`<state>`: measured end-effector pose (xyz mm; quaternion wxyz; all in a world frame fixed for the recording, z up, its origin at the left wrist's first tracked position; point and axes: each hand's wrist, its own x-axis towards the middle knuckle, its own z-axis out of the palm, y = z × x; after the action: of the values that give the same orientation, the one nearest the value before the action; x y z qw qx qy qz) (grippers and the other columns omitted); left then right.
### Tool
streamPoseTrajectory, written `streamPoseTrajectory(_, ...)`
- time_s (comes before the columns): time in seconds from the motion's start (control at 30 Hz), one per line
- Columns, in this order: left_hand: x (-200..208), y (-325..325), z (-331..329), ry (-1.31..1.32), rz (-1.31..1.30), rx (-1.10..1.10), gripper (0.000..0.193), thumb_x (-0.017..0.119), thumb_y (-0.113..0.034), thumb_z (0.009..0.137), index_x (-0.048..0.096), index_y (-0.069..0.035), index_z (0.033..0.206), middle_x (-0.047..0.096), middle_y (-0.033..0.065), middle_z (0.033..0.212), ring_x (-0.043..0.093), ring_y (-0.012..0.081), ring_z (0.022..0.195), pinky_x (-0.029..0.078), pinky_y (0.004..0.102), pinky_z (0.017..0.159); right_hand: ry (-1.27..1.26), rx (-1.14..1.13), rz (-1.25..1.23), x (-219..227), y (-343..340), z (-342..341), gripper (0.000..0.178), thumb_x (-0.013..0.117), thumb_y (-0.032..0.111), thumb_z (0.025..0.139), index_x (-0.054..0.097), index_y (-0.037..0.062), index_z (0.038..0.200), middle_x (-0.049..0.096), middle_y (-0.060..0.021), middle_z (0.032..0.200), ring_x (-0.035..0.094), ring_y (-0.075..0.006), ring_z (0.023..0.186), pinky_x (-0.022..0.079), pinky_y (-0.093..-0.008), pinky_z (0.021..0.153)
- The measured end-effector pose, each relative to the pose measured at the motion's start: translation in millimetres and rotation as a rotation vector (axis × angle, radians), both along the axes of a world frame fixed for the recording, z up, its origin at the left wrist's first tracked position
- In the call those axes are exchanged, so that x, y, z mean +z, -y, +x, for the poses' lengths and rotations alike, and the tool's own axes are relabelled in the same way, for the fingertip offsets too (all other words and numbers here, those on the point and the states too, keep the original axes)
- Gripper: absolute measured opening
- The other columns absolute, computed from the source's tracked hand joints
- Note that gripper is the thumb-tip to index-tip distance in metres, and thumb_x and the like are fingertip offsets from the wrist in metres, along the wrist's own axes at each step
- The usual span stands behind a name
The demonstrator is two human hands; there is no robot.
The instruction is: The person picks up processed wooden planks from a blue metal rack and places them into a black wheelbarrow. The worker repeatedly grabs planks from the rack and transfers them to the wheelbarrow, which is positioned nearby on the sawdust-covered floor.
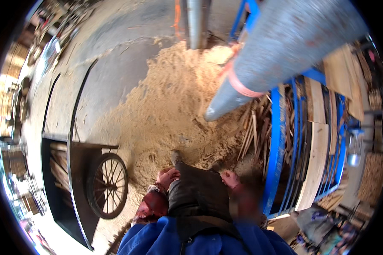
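Observation:
My left hand (168, 177) hangs beside the left leg of my dark trousers (198, 191), its fingers loosely bent and slightly apart with nothing seen in them. On the other side, my right hand (230, 179) is curled shut close to my right thigh, and no object shows in it. The right forearm is smeared by motion. Dark red patterned sleeves cover both forearms, below the blue top. My shoes stand on a spread of sawdust (166, 102). Both hands are apart from the cart and the rack at my sides.
A dark two-shafted handcart (81, 170) with a spoked wheel (110, 186) and wood inside stands left. At right, a blue metal rack (275, 157) holds boards (314, 161), with loose wood strips (252, 134) beside it. A thick grey pipe (281, 51) with a pink band slants overhead.

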<state>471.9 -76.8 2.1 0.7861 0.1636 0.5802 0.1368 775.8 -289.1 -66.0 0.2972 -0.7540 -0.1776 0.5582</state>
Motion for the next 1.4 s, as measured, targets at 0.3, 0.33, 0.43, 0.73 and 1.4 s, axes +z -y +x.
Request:
streamPoseTrajectory(0.3,4,4,126,0.032,-0.03,-0.395,0.028,0.061,-0.012,0.091,0.056,0.006,0.112,0.067,0.0153,0.093,0.067,0.0218,0.077,0.058,0.0325,0.067,-0.086,-0.352,0.167,-90,94,27,0.015,0.067,0.017,0.086,0.06,0.0041,0.085,0.057,-0.0013,0.064,0.054,-0.0103,0.054,0.044,-0.0264,0.051)
streamPoseTrajectory(0.33,0,-1,135,0.034,-0.037,-0.465,0.029,0.061,-0.012,0.091,0.054,0.006,0.114,0.066,0.0151,0.094,0.066,0.0221,0.079,0.057,0.0327,0.068,-0.055,-0.34,0.17,-85,87,29,0.016,0.067,0.019,0.086,0.06,0.0044,0.085,0.057,-0.0011,0.064,0.053,-0.0103,0.054,0.044,-0.0265,0.051)
streamPoseTrajectory(0.43,-13,-19,162,0.06,-0.038,-0.663,0.032,0.06,-0.014,0.093,0.052,0.005,0.117,0.066,0.0146,0.095,0.066,0.0225,0.081,0.057,0.0328,0.07,-0.029,-0.501,0.104,-73,68,18,0.018,0.068,0.021,0.086,0.06,0.0047,0.087,0.058,-0.0013,0.065,0.054,-0.0103,0.056,0.044,-0.0268,0.051)
streamPoseTrajectory(0.73,-49,-91,217,0.119,0.127,-0.896,0.014,0.06,-0.009,0.088,0.062,0.002,0.096,0.066,0.0103,0.085,0.066,0.0193,0.073,0.055,0.0302,0.063,0.257,-0.517,0.087,-68,19,-39,0.015,0.067,0.017,0.087,0.062,0.0031,0.091,0.063,-0.0033,0.069,0.061,-0.011,0.062,0.05,-0.028,0.057)
streamPoseTrajectory(1.4,-18,19,181,0.14,-0.01,-0.867,0.018,0.059,-0.011,0.091,0.06,0.003,0.101,0.067,0.014,0.087,0.066,0.0213,0.074,0.057,0.0314,0.066,0.836,-1.071,0.044,229,149,172,0.042,0.066,0.018,0.085,0.054,-0.002,0.121,0.067,-0.0161,0.095,0.065,-0.0157,0.068,0.052,-0.0293,0.057)
